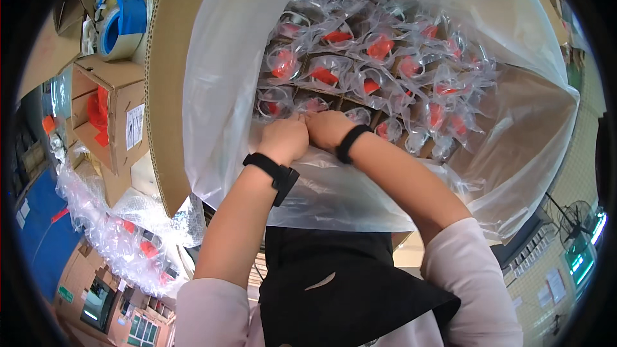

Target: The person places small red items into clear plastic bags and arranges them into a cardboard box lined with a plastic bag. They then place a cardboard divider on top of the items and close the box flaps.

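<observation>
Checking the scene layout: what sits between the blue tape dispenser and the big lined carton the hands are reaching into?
In the head view, only the big carton's own cardboard flap lies between it and the blue tape dispenser.

I've got both hands, left hand (pixel 284 139) and right hand (pixel 328 128), touching, knuckles together, inside the plastic-lined carton (pixel 164 90) above the bagged red-and-clear parts (pixel 379 48).
</observation>
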Demonstrator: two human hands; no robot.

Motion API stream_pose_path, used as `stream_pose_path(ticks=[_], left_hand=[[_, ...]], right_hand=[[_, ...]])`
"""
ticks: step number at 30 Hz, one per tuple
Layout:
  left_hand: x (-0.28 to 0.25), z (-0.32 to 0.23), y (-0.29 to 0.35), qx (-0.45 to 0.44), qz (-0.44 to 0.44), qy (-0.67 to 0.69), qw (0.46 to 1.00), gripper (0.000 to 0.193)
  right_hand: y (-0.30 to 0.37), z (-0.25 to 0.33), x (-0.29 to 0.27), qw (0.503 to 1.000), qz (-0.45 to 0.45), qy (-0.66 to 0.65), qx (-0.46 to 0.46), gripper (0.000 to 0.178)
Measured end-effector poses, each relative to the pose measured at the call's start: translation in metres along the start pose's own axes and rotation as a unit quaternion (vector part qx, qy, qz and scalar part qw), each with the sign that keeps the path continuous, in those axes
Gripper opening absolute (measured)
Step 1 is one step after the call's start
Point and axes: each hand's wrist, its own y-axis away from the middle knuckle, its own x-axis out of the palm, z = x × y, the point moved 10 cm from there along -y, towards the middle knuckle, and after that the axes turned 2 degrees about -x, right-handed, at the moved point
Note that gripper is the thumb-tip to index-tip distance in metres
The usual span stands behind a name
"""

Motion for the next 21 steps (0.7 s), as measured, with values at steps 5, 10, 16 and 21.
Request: stream_pose_path(ticks=[5,10,16,21], left_hand=[[0.018,0.000,-0.008,-0.004,0.107,-0.057,0.993,0.037],[-0.015,-0.015,0.019,0.151,-0.001,0.001,0.989,0.024],[-0.081,0.046,0.080,-0.027,-0.237,0.121,0.964,0.036],[-0.072,0.061,0.054,-0.076,-0.285,0.095,0.951,0.062]], right_hand=[[0.032,0.009,-0.071,0.984,-0.152,-0.083,-0.049,0.022],[0.006,0.017,-0.025,0.999,0.027,-0.018,-0.019,0.034],[0.009,0.014,-0.013,0.989,0.124,0.000,0.083,0.060],[0.003,0.016,-0.021,0.990,0.133,-0.043,0.022,0.070]])
